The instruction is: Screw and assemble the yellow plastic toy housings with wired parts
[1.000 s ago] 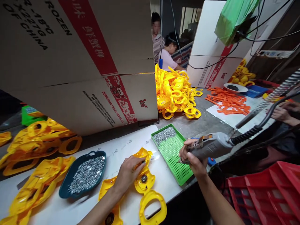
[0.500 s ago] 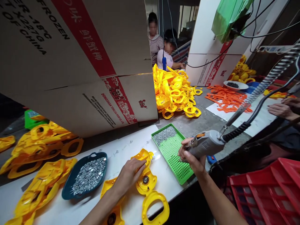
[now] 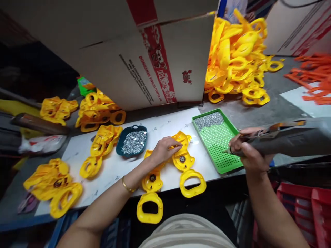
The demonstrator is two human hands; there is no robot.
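My left hand [image 3: 165, 150], a bangle at its wrist, is closed with its fingertips at the upper part of a yellow plastic shell [image 3: 183, 159] with a loop handle and a round metal piece inside. Whether the fingers also pinch something small is hidden. A second yellow shell [image 3: 152, 186] lies partly under this hand. My right hand [image 3: 252, 155] wraps round a grey electric screwdriver [image 3: 281, 139], smeared by motion. Its tip points left over the perforated green tray [image 3: 219, 169], which has small screws [image 3: 209, 120] heaped at its far end.
A dark teal basket [image 3: 119, 151] of small shiny metal pieces stands on the white board. Yellow shells [image 3: 53, 181] lie farther left, and a large yellow pile [image 3: 238, 58] rises behind. A tall carton [image 3: 191, 75] blocks the back. Orange strips [image 3: 314, 77] and red crates [image 3: 292, 203] are on the right.
The view has tipped downward and swung left, showing more of the board. My left hand stays at the same shell, and my right hand still grips the screwdriver near the green tray.
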